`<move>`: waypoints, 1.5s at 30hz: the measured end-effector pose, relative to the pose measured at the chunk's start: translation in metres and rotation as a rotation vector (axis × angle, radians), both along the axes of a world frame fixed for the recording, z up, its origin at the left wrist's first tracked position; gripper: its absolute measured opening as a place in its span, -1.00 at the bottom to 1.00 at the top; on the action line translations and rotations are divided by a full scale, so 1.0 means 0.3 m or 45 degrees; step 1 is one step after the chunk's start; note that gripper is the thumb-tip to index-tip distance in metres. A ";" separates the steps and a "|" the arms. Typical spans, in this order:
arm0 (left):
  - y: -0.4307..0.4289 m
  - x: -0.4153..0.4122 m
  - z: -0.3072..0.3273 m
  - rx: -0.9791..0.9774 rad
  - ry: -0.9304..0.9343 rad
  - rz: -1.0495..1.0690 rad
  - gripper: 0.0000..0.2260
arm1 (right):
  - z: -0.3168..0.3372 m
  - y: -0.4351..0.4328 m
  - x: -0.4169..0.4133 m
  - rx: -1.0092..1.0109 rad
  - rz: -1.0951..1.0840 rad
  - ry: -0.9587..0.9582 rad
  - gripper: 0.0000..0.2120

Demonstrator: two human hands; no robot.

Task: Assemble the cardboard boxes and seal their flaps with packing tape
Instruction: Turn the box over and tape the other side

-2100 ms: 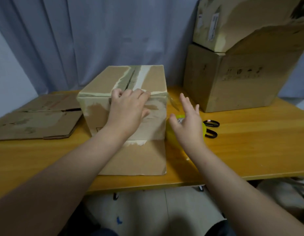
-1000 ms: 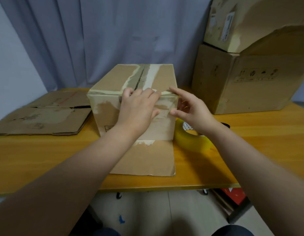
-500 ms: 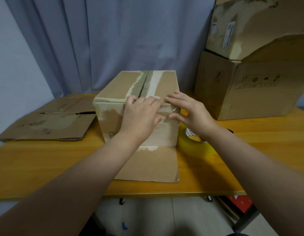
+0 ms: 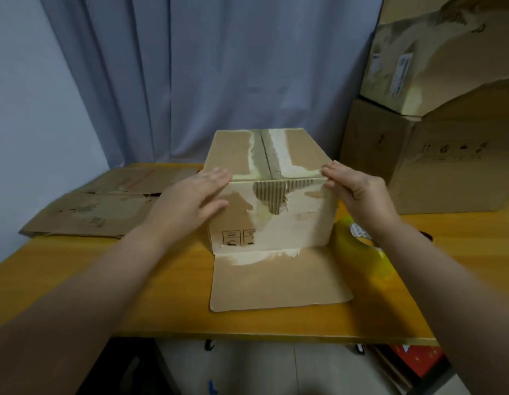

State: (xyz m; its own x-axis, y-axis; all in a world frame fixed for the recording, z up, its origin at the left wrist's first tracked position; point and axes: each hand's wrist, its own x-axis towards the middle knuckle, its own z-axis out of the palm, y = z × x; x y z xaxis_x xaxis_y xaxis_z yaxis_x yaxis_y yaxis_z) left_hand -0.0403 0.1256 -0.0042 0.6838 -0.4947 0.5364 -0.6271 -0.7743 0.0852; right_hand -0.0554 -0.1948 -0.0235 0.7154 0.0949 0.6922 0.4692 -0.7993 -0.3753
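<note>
Head view. Change: the left hand (image 4: 195,199) has moved from the middle of the box (image 4: 301,220) front to its left front corner, and the right hand (image 4: 360,189) has moved from beside it to the right front corner. The hands are now spread apart along the top front edge. The tear (image 4: 272,195) in the front face, with bare corrugation, is uncovered between them. A faint gloss runs along that edge; whether it is tape cannot be told for certain.

Meaning for the task: the spread reads as a smoothing pass along the top front edge, so this seam is judged near done. The top centre seam is closed. The flap (image 4: 276,280) in front of the box lies flat on the table (image 4: 76,275) and is not yet folded or sealed.

Fingers, left hand: straight and together, released, palm side laid against the left front corner of the box, fingertips at the top edge. It holds nothing.

Fingers, right hand: curled, thumb and fingertips pinching the top front edge of the box at its right corner.

Box position: upright on the table, between both hands. The roll (image 4: 358,248) lies just right of the box, under the right wrist. Flat cardboard (image 4: 105,206) lies left of the box. Stacked boxes (image 4: 435,155) stand right of and behind it
</note>
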 end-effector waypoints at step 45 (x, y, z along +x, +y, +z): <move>-0.187 0.104 0.053 -0.082 -0.198 0.286 -0.67 | 0.094 0.031 0.084 -0.435 -0.200 0.223 -0.46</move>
